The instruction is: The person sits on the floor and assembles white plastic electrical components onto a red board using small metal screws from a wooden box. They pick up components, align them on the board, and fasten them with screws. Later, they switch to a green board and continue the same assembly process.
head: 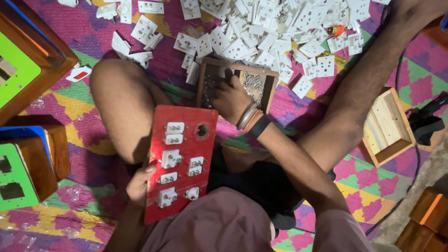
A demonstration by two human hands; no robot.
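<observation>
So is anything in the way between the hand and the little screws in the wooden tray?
Nothing visible: the right hand already reaches into the wooden tray, fingers over its dark left compartment, beside the small metal screws.

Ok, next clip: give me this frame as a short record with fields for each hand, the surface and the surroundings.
left hand: grips the lower left edge of the red board fitted with white sockets
right hand: fingers down in the wooden tray of small metal parts
surface: patterned mat
beyond tray: pile of white socket parts
right side: empty wooden box
</observation>
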